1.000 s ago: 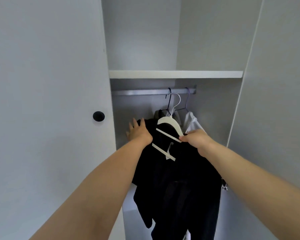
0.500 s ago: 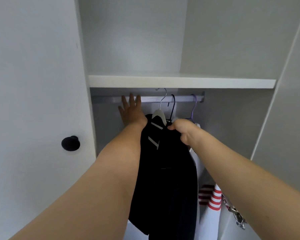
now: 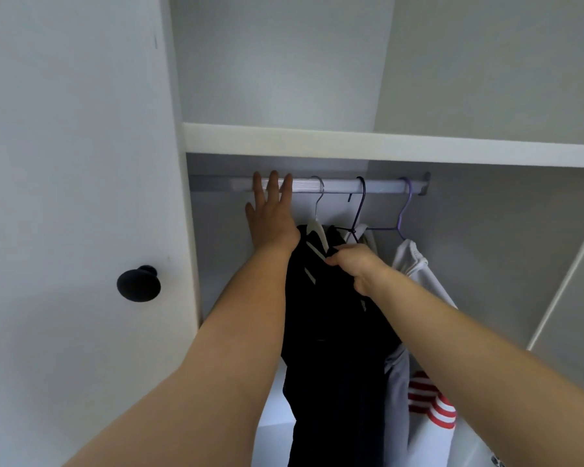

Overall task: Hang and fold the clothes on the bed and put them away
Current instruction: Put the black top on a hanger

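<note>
The black garment [image 3: 331, 332] you are putting away hangs inside the wardrobe on a white plastic hanger [image 3: 317, 230], whose metal hook sits over the silver metal rail [image 3: 381, 187]. Your right hand [image 3: 356, 266] pinches the hanger's shoulder together with the black cloth, fingers curled tight. Your left hand [image 3: 271, 215] is flat and holds nothing, its straight fingers [image 3: 273, 183] reaching up across the rail just left of the hook. To the right on the same rail hang a dark wire hanger [image 3: 359, 210] and a lilac hanger [image 3: 403, 210] carrying a white garment [image 3: 415, 267], with a red-and-white striped cloth [image 3: 430, 404] lower down. A white shelf [image 3: 351, 144] runs above the rail. On your left stands the white wardrobe door [image 3: 75, 163] with its round black knob [image 3: 138, 283].
</note>
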The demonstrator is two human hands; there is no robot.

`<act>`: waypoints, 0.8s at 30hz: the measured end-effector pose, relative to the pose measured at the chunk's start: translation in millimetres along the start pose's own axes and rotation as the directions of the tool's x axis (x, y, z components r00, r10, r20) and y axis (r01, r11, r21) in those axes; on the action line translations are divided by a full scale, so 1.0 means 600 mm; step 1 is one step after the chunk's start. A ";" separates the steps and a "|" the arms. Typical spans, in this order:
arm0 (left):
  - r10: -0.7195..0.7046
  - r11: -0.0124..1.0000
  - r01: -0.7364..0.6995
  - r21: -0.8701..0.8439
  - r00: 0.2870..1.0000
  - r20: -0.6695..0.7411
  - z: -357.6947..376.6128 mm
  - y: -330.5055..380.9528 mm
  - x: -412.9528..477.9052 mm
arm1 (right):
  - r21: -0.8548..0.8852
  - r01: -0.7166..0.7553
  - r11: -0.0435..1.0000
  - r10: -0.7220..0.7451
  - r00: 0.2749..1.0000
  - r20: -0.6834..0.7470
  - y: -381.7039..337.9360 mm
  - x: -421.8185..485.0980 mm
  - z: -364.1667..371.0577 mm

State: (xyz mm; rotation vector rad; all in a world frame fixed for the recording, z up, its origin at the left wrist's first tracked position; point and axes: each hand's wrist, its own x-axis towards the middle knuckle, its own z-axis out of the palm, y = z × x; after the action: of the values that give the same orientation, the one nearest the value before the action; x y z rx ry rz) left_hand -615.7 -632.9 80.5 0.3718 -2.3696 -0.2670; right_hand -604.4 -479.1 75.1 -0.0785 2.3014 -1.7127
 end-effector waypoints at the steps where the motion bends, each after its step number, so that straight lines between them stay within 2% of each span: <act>1: 0.001 1.000 -0.001 0.008 1.000 -0.002 0.001 0.000 0.000 | -0.014 0.023 1.000 -0.023 1.000 0.000 0.006 0.001 0.003; 5: -0.001 1.000 0.000 0.028 1.000 0.012 -0.001 0.001 0.001 | -0.094 0.087 0.992 -0.087 0.996 0.005 0.026 -0.005 0.010; 12: -0.019 0.999 0.020 -0.037 1.000 0.023 -0.012 0.011 0.003 | -0.381 0.018 0.924 0.021 0.995 0.097 0.035 -0.006 0.001; 16: -0.031 0.996 0.034 -0.081 0.999 0.036 -0.018 0.012 -0.008 | -0.303 0.069 0.950 -0.026 0.989 0.144 0.047 -0.007 -0.007; 19: -0.102 0.983 0.113 -0.147 0.992 0.076 -0.016 0.014 -0.038 | -0.221 0.072 0.973 -0.053 0.994 0.092 0.056 -0.016 -0.007; 22: -0.156 0.924 0.213 -0.318 0.968 0.198 -0.010 0.016 -0.082 | -0.161 0.085 0.983 -0.080 0.996 0.035 0.063 -0.039 -0.006; 24: -0.169 0.834 0.291 -0.468 0.943 0.285 -0.016 0.018 -0.121 | -0.218 0.125 0.968 -0.125 0.992 0.014 0.070 -0.062 -0.007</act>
State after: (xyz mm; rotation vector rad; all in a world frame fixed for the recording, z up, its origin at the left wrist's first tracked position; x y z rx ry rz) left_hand -560.0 -599.2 45.5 0.3877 -2.3588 -1.0799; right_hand -565.0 -454.8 43.0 -0.2723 2.5251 -1.5055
